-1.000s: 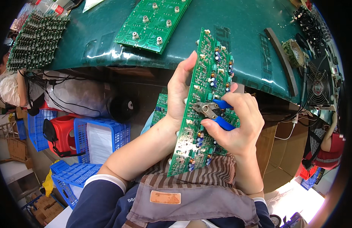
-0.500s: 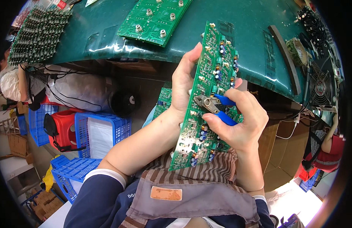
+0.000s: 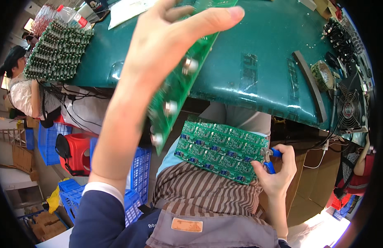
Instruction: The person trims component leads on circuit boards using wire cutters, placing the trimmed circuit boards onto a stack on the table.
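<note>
"Circuit board point(image 3: 216, 151) lies across the lap point(image 3: 212, 188); what's at its right end?"

"Right hand point(image 3: 280, 173), its grip closed round blue-handled cutters point(image 3: 266, 154)."

"Left hand point(image 3: 158, 45)?"

"Gripping a second board point(image 3: 177, 87), tilted and blurred, partly above the worktop point(image 3: 237, 74)."

"Farther off?"

"Closely ranked green boards point(image 3: 59, 49), near a clear bottle point(image 3: 72, 16)."

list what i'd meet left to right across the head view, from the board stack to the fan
Board stack → left hand → lap board → cutters → bar → fan
</note>
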Motion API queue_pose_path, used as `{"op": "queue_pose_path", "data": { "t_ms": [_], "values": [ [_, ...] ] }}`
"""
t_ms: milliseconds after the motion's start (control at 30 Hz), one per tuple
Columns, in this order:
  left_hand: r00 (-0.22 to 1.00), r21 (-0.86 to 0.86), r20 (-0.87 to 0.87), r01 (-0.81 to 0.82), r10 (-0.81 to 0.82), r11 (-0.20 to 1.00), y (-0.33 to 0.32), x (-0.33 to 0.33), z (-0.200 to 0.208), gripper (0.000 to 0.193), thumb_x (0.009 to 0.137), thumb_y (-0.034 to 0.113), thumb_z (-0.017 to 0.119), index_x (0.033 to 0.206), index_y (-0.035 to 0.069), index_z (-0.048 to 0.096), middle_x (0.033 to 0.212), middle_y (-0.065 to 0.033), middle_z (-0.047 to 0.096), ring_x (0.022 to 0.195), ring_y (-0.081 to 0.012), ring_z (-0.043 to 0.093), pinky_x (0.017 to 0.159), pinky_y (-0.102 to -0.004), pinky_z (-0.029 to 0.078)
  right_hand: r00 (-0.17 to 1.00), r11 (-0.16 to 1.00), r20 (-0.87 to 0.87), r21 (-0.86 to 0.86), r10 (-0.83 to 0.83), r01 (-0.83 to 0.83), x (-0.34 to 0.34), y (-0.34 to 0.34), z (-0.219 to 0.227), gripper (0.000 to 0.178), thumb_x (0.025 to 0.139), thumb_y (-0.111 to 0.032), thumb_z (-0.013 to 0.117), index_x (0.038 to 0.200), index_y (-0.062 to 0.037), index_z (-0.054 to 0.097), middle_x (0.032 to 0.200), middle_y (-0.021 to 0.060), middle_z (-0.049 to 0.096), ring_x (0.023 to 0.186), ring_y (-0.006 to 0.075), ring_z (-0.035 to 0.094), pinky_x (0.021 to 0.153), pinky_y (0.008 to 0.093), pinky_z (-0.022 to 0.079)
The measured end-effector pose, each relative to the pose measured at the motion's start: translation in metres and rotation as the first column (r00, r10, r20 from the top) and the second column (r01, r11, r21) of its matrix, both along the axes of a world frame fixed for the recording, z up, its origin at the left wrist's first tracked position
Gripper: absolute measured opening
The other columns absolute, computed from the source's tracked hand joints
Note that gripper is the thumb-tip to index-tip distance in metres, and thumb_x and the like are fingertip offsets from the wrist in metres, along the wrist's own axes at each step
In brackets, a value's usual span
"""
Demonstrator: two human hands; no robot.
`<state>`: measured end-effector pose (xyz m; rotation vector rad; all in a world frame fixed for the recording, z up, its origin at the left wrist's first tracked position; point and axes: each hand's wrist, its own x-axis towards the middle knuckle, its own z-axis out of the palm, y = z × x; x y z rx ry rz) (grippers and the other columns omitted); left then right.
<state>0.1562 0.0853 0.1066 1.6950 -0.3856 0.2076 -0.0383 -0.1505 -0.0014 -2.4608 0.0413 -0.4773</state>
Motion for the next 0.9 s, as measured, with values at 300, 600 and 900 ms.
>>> {"op": "queue_pose_path", "data": {
  "t_ms": [300,600,900],
  "values": [
    [0.942,0.803,0.262,-0.334,0.211,0.493,-0.007,0.116,-0.017,0.106,0.059,0.064,0.083,0.139,0.0,0.054,0.127,-0.0213,0.064,0.12,-0.03,0.061,0.102,-0.0375,0.047,0.932,0.971,-0.323,0.111,-0.166,0.211,-0.037,-0.012,-0.043,0.044,0.073,-0.016,0.084,0.103,-0.0013,0.055,0.094,0.0167,0.058,0.087,0.0382,0.058,0.077,0.0437,0.047],
    [0.817,-0.414,-0.403,0.239,-0.412,0.878,0.044,0.119,0.023,0.032,0.099,0.03,0.057,0.11,0.002,0.067,0.099,-0.0097,0.073,0.078,-0.0159,0.071,0.072,-0.034,0.06,0.958,0.919,-0.275,0.351,-0.084,0.181,-0.037,-0.006,-0.046,0.034,0.075,-0.004,0.079,0.102,0.0009,0.06,0.088,0.0115,0.061,0.071,0.0194,0.059,0.063,0.0298,0.049],
    [0.851,-0.077,-0.501,-0.226,0.158,0.971,0.002,0.116,0.014,0.021,0.09,0.005,0.067,0.11,-0.002,0.067,0.101,-0.0093,0.072,0.092,-0.0186,0.068,0.082,-0.0333,0.058,0.96,0.882,-0.253,0.419,-0.118,0.218,-0.033,0.0,-0.049,0.027,0.078,0.002,0.074,0.101,0.0011,0.061,0.08,0.0052,0.06,0.063,0.0078,0.052,0.056,0.0224,0.044]
  ]
}}
